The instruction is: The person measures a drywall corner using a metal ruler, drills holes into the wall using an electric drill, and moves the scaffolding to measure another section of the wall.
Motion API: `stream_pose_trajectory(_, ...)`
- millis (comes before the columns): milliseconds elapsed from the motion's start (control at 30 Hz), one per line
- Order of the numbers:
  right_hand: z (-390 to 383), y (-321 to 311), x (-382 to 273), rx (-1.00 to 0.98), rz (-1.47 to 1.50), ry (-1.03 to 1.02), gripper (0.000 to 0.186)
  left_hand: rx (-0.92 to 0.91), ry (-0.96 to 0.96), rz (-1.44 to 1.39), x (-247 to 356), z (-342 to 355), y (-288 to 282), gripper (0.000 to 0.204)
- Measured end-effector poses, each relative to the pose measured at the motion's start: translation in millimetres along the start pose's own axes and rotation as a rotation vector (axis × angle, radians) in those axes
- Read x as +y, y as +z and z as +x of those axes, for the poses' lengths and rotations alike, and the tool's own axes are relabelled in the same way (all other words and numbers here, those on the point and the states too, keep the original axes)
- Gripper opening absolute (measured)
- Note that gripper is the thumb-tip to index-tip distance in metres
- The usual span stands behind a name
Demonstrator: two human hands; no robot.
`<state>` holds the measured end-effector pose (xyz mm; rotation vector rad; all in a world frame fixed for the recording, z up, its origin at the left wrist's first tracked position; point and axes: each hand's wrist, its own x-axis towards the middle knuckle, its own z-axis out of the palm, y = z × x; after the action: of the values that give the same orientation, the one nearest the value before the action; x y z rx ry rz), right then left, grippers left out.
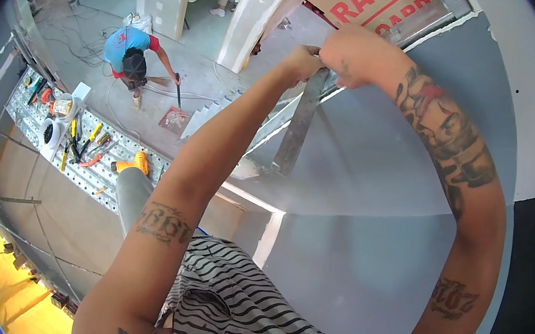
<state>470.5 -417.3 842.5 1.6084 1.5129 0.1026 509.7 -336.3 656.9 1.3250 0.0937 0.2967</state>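
Head view: left hand [304, 64] and right hand [354, 57] curled up by the top of a long, flat, dull metal strip [300, 124], smooth grey wall [380, 160] alongside; can't tell what either's gripping.

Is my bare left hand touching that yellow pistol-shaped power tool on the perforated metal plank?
Apart. The head view shows your left hand raised, well clear of the yellow power tool.

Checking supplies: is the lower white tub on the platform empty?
Not empty: the white tub is open-topped, and dark contents show inside; how full, I can't tell.
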Motion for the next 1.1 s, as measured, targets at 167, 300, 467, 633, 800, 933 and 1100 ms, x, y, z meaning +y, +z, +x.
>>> stream_pose_trajectory(167,-5.9,-1.4,-15.9,0.027,-0.162,-0.043,0.003,0.022,0.052,0.019,-5.5,-2.6,-9.6,0.047)
stream_pose_trajectory(300,-10.7,6.0,-22.1,0.139,-0.139,0.02,0.002,0.032,0.072,0.036,-3.3,-2.2,-11.9,0.049)
stream_pose_trajectory(467,-15.5,22.3,-12.0,0.324,-0.017,0.042,0.002,-0.028,0.038,-0.163,4.7,-3.0,-2.1,0.048)
stream_pose_trajectory(633,0.1,9.4,-13.4,0.236,0.0,0.055,0.007,-0.068,0.027,-0.076,-19.0,16.2,-21.3,0.041)
stream_pose_trajectory(800,-21.7,16.6,-15.0,0.2,-0.124,0.023,0.008,-0.05,0.006,-0.142,-21.7,19.2,-3.0,0.037)
stream_pose_trajectory(933,-17.5,9.7,-7.1,0.204,0.097,0.103,0.012,-0.102,-0.064,-0.127,-15.4,22.8,-17.4,0.03)
stream_pose_trajectory(1100,1.1,-11.2,-3.1,-0.028,0.344,0.394,0.024,-0.147,-0.109,-0.177,-8.2,24.3,-8.5,0.031)
